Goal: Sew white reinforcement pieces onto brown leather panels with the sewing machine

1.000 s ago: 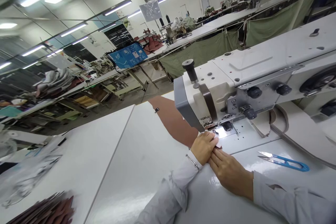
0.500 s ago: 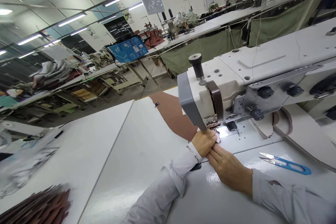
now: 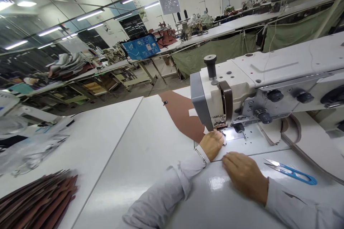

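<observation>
My left hand (image 3: 211, 145) rests at the needle area of a white industrial sewing machine (image 3: 228, 93), its fingers gripping a flat piece of brown leather (image 3: 182, 114) just in front of the presser foot (image 3: 219, 123). The leather runs back behind the machine head and carries a white patch (image 3: 192, 112). My right hand (image 3: 244, 177) lies flat on the white table (image 3: 129, 150), fingertips near the machine's metal bed, holding nothing. Blue-handled thread snips (image 3: 291, 171) lie to its right.
A stack of brown leather pieces (image 3: 34, 204) sits at the table's near left, and a clear plastic bag (image 3: 32, 148) lies farther along. A drive belt (image 3: 303, 146) runs along the right. Long workbenches with green cloth skirts stand behind.
My right hand has moved away from my left hand, toward the lower right. The leather's white patch now shows, and the whole view has shifted slightly.
</observation>
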`<act>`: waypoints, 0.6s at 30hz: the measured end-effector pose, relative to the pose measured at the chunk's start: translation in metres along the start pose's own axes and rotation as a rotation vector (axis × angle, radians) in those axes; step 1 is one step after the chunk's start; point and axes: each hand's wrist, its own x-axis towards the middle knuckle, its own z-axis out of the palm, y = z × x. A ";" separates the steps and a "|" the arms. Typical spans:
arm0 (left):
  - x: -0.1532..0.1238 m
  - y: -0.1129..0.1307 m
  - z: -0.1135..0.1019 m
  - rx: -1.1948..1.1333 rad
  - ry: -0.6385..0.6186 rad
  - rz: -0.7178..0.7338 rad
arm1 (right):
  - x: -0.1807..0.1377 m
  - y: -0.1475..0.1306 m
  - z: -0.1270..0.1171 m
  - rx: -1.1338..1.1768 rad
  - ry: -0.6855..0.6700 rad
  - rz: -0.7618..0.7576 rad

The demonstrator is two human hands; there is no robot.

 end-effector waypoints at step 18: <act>-0.020 0.008 0.013 -0.275 0.208 -0.151 | 0.009 0.026 0.001 -0.189 -0.206 0.177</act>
